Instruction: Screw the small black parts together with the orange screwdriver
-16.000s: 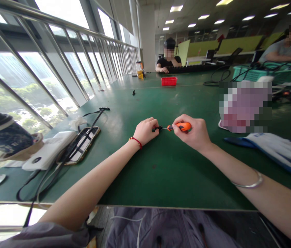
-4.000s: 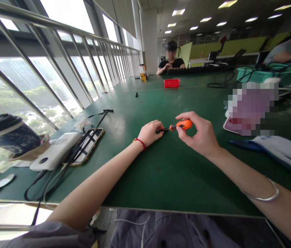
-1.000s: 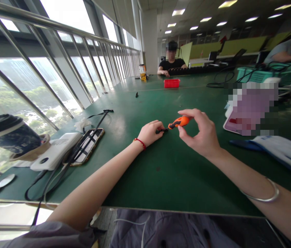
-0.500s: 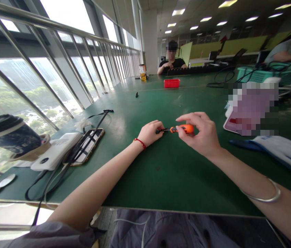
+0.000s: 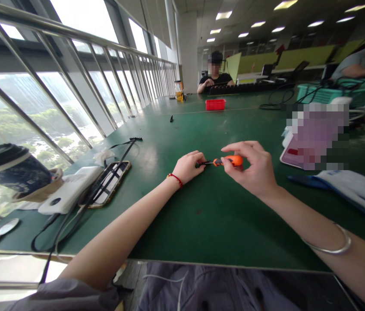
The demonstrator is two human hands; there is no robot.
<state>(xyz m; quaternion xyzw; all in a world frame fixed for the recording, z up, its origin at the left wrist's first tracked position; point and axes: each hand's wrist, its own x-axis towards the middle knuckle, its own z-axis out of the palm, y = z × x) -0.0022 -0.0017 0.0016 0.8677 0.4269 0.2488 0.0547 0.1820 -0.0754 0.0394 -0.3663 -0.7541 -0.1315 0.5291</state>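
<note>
An orange-and-grey screwdriver point(image 5: 233, 160) lies level just above the green tabletop, its shaft pointing left. My right hand point(image 5: 250, 166) holds its handle, the thumb against the near side and the index finger lifted off it. The screwdriver's tip meets a small black part point(image 5: 199, 164), mostly covered by fingers, whose kind I cannot make out. That part is pinched in my left hand point(image 5: 189, 166), which rests on the table.
A phone point(image 5: 111, 185) under black straps, a white power bank point(image 5: 70, 190) and a lidded cup point(image 5: 11, 172) stand at left. White-and-blue gloves point(image 5: 353, 190) lie at right. Farther off are a red bin point(image 5: 215, 105), a teal basket point(image 5: 318, 94) and two other people.
The fingers of my right hand have shifted very slightly round the screwdriver handle. My left hand and the black part have stayed put.
</note>
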